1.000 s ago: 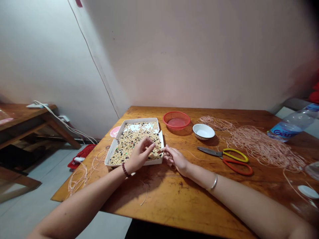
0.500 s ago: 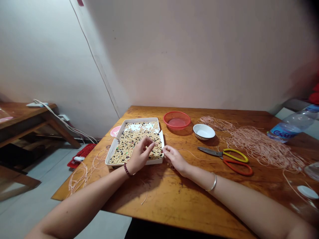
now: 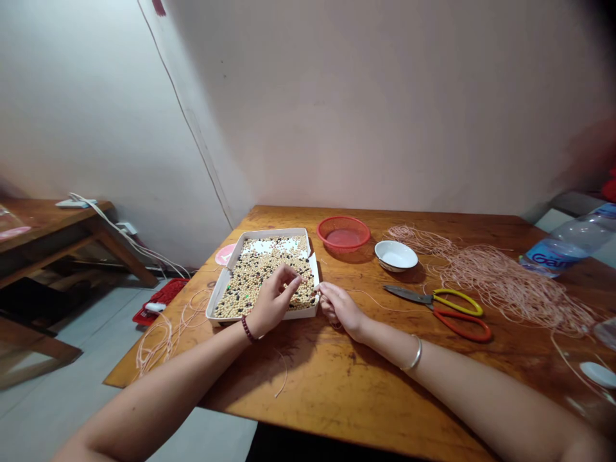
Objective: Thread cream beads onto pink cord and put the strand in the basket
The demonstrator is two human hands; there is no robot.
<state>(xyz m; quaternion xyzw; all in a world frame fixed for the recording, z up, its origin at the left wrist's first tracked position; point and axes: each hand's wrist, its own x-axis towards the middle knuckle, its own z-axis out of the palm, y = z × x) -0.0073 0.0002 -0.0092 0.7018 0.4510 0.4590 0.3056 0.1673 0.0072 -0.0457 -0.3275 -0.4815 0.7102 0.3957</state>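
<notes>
A shallow white tray on the wooden table holds a layer of small cream and dark beads, with a few green ones. Above its near right part hovers my left hand, fingers curled and the thumb close to the index fingertip; whatever sits between them is too small to name. My right hand is closed in a pinch just off the tray's right edge. From it a thin pink cord trails right toward the scissors, which have one yellow and one orange handle.
Behind stand a red plastic basket and a white bowl. At right are a heap of pink cord, a plastic bottle and a white lid. More cord lies by the table's left edge.
My right hand's fingers have curled in more, and its fingertips have tilted up slightly beside the tray. The left hand stays almost the same. The whole view has shifted a little.
</notes>
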